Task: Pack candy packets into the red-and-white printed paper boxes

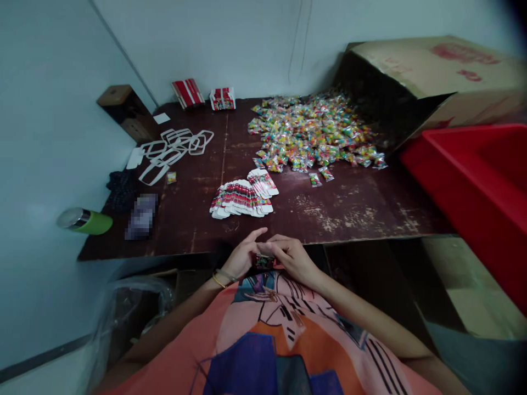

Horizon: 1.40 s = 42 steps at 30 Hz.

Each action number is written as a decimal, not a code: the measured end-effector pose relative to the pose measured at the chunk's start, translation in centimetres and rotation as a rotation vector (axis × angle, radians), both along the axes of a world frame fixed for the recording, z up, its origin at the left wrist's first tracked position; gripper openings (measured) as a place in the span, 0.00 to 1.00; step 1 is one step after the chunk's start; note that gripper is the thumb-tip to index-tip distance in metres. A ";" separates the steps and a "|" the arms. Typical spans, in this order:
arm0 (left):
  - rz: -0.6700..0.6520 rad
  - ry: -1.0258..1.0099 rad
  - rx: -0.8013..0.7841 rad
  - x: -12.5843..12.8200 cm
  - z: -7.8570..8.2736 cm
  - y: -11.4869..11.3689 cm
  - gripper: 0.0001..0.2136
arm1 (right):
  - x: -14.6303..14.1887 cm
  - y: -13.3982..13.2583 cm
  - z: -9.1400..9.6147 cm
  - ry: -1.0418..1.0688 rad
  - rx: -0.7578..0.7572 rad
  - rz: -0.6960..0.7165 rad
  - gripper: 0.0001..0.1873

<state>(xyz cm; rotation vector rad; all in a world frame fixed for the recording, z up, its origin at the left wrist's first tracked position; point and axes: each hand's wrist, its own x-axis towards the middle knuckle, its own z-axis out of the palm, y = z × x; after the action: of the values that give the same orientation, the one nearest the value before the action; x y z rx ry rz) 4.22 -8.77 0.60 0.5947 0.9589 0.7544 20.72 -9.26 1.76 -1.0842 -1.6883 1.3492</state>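
Close to my body, below the table's front edge, my left hand (242,257) and my right hand (295,262) meet around a small printed box (264,261). Fingers of both hands close on it from either side and cover much of it, so I cannot tell whether its end is folded in. Just beyond my hands, a fanned row of flat red-and-white printed cartons (239,198) lies on the dark table (280,227). Farther back spreads a large heap of clear packets of colourful candy (308,134), with a couple of loose candy packets (315,180) in front.
At the right stand an open cardboard box (448,71) and a red plastic bin (469,181). White bands (164,151), a wooden box (129,112) and a green bottle (93,221) are on the left. Two red-and-white carton bundles (223,99) rest against the wall.
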 end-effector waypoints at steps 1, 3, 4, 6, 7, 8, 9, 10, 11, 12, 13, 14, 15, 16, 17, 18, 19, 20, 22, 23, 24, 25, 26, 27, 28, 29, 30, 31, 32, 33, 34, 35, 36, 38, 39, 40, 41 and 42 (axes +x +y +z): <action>0.011 -0.029 -0.011 -0.3 0.0 -0.2 0.33 | -0.2 0.0 0.0 -0.013 0.016 0.018 0.18; 0.030 -0.082 -0.017 -0.8 -0.1 -0.6 0.32 | -0.4 0.3 -0.4 -0.022 0.034 0.040 0.13; 0.026 -0.107 -0.013 -1.1 -0.2 -0.9 0.32 | -0.3 0.6 -0.6 -0.024 0.045 0.045 0.13; -0.008 -0.108 0.015 -1.6 -0.4 -1.3 0.32 | 0.1 1.2 -1.0 -0.038 0.097 0.069 0.13; -0.029 -0.083 0.034 -1.8 -0.5 -1.5 0.33 | 0.5 1.4 -1.2 -0.059 0.148 0.099 0.14; -0.051 -0.046 0.051 -2.0 -0.7 -1.6 0.35 | 0.8 1.5 -1.3 -0.093 0.214 0.135 0.14; -0.073 -0.006 0.062 -2.1 -0.8 -1.8 0.37 | 1.1 1.5 -1.5 -0.137 0.288 0.172 0.15; -0.093 0.032 0.068 -2.1 -0.9 -1.8 0.38 | 1.3 1.5 -1.6 -0.187 0.358 0.210 0.16; -0.113 0.069 0.075 -2.1 -1.0 -1.8 0.37 | 1.4 1.3 -1.8 -0.233 0.412 0.237 0.17; -0.128 0.112 0.090 -2.0 -1.0 -1.8 0.36 | 1.4 1.0 -1.9 -0.267 0.440 0.255 0.18; -0.140 0.164 0.120 -1.9 -1.0 -1.6 0.35 | 1.3 0.6 -2.0 -0.276 0.439 0.256 0.18; -0.151 0.224 0.165 -1.8 -0.8 -1.2 0.32 | 1.2 0.3 -2.1 -0.259 0.415 0.244 0.18; -0.161 0.284 0.222 -1.7 -0.5 -0.8 0.31 | 1.1 0.1 -2.2 -0.221 0.373 0.231 0.18; -0.183 0.344 0.283 -1.8 -0.1 -0.2 0.30 | 1.1 0.2 -2.2 -0.175 0.322 0.224 0.18; -0.226 0.401 0.340 -2.0 0.3 0.4 0.29 | 1.4 0.6 -2.4 -0.133 0.273 0.214 0.18; -0.290 0.453 0.386 -2.3 0.9 1.2 0.30 | 2.1 1.5 -2.5 -0.106 0.243 0.190 0.17; -0.386 0.510 0.416 -2.9 1.5 2.0 0.30 | 3.2 3.0 -2.6 -0.104 0.242 0.138 0.16; -0.494 0.569 0.438 -3.5 2.1 2.7 0.30 | 4.8 4.9 -2.8 -0.130 0.272 0.051 0.15; -0.678 0.641 0.449 -5.0 3.2 4.2 0.28 | 8.8 9.8 -3.1 -0.254 0.392 -0.216 0.13; -0.759 0.678 0.458 -5.6 3.7 4.8 0.23 | 11.0 12.4 -3.4 -0.355 0.432 -0.341 0.13; -0.825 0.700 0.468 -6.0 4.0 5.3 0.18 | 12.9 14.8 -3.7 -0.474 0.451 -0.414 0.14; -0.847 0.717 0.472 -6.3 4.3 5.8 0.12 | 14.5 16.8 -4.2 -0.583 0.459 -0.409 0.14; -0.816 0.728 0.470 -6.2 4.4 6.1 0.09 | 15.5 18.1 -4.8 -0.682 0.471 -0.374 0.15; -0.733 0.723 0.451 -6.0 4.3 6.4 0.08 | 15.9 18.7 -5.4 -0.764 0.481 -0.329 0.17; -0.610 0.695 0.410 -5.5 3.9 6.6 0.09 | 15.8 18.5 -6.1 -0.824 0.493 -0.287 0.19; -0.463 0.643 0.351 -4.8 3.4 6.7 0.11 | 15.2 17.6 -6.8 -0.867 0.508 -0.261 0.22; -0.324 0.566 0.278 -4.0 2.6 6.7 0.14 | 14.2 15.9 -7.4 -0.891 0.521 -0.249 0.24; -0.212 0.465 0.190 -3.1 1.8 6.6 0.16 | 13.0 13.6 -8.0 -0.903 0.531 -0.249 0.26; -0.118 0.367 0.114 -2.1 0.9 6.5 0.19 | 11.9 11.0 -8.5 -0.903 0.538 -0.246 0.28; -0.055 0.296 0.050 -1.2 0.0 6.3 0.22 | 11.0 8.3 -9.0 -0.887 0.545 -0.213 0.31; 0.000 0.258 0.015 -0.4 -0.8 6.2 0.23 | 10.4 5.6 -9.4 -0.862 0.548 -0.158 0.36; 0.022 0.221 -0.009 0.4 -1.5 6.0 0.22 | 10.0 3.1 -9.7 -0.826 0.556 -0.110 0.38; 0.019 0.183 -0.025 1.0 -2.0 5.9 0.22 | 9.9 1.1 -9.9 -0.780 0.558 -0.089 0.34; -0.032 0.116 -0.044 1.8 -2.5 5.8 0.21 | 10.1 -1.5 -9.9 -0.620 0.537 -0.092 0.22; -0.068 0.092 -0.043 2.1 -2.6 5.7 0.21 | 10.1 -2.1 -9.7 -0.522 0.496 -0.131 0.18; -0.106 0.081 -0.033 2.4 -2.6 5.6 0.21 | 10.0 -2.2 -9.3 -0.415 0.429 -0.194 0.15; -0.139 0.084 -0.013 2.6 -2.6 5.5 0.22 | 9.7 -2.0 -8.8 -0.307 0.343 -0.265 0.13; -0.170 0.098 0.015 2.8 -2.5 5.4 0.23 | 9.3 -1.4 -8.0 -0.208 0.248 -0.326 0.10</action>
<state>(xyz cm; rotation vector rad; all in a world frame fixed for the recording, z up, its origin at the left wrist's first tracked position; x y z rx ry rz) 7.07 -3.33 -1.93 0.7223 0.9799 0.5861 30.06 -10.63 -6.28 -1.3181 -1.6815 0.8228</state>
